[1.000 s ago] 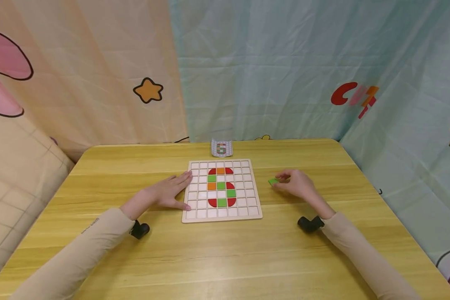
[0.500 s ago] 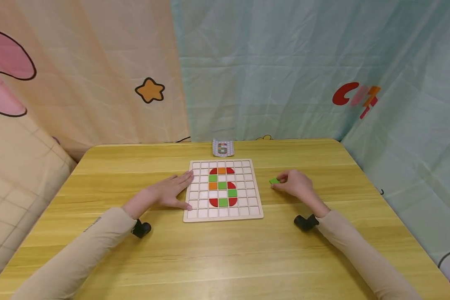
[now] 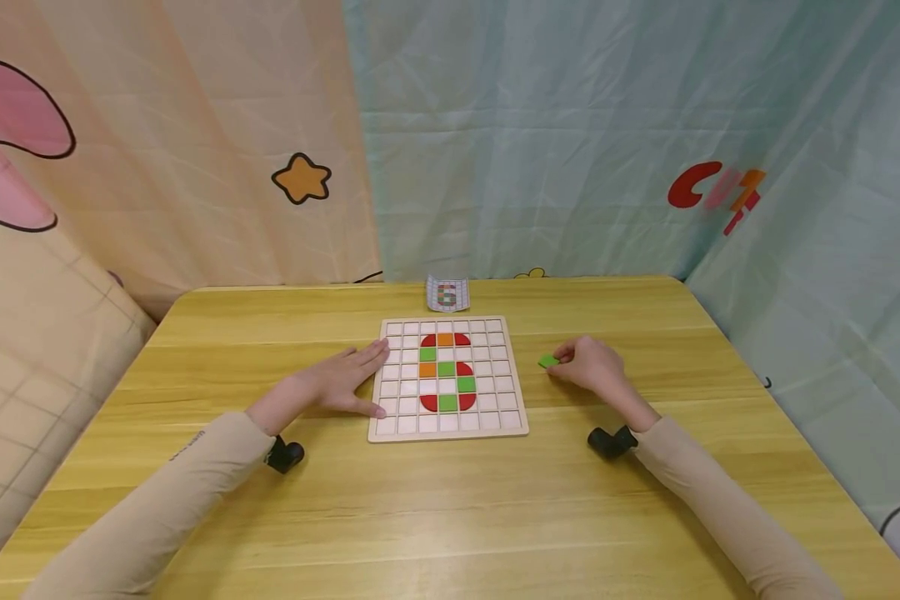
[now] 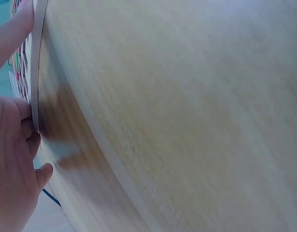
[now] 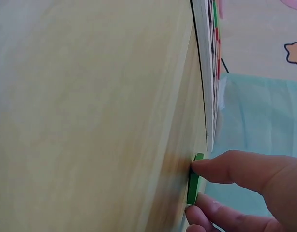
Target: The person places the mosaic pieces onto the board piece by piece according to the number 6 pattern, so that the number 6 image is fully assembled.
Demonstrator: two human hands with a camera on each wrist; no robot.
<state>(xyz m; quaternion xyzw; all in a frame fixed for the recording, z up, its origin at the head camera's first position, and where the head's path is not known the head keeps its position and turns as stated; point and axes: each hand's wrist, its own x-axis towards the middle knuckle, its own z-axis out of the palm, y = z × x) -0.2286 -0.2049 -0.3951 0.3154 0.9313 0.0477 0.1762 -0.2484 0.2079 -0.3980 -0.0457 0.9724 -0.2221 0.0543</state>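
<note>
A square wooden grid board (image 3: 487, 434) lies on the table, with red, orange and green pieces set in its middle cells. My left hand (image 3: 337, 383) rests on the board's left side, fingers spread and thumb near the front corner. To the right of the board, my right hand (image 3: 591, 365) pinches a small green square tile (image 3: 547, 362) between thumb and fingers. In the right wrist view the tile (image 5: 193, 186) sits low, close to the tabletop; whether it touches the wood I cannot tell.
Behind the board, near the table's back edge, is a small curled paper card (image 3: 447, 294) printed with a coloured figure on a grid. Patterned curtains (image 3: 540, 150) hang close around the wooden table (image 3: 450, 517).
The right fingers have drawn in around the green tile, which has barely shifted. The left hand stays on the board. A slight shift of the head camera moves the whole view.
</note>
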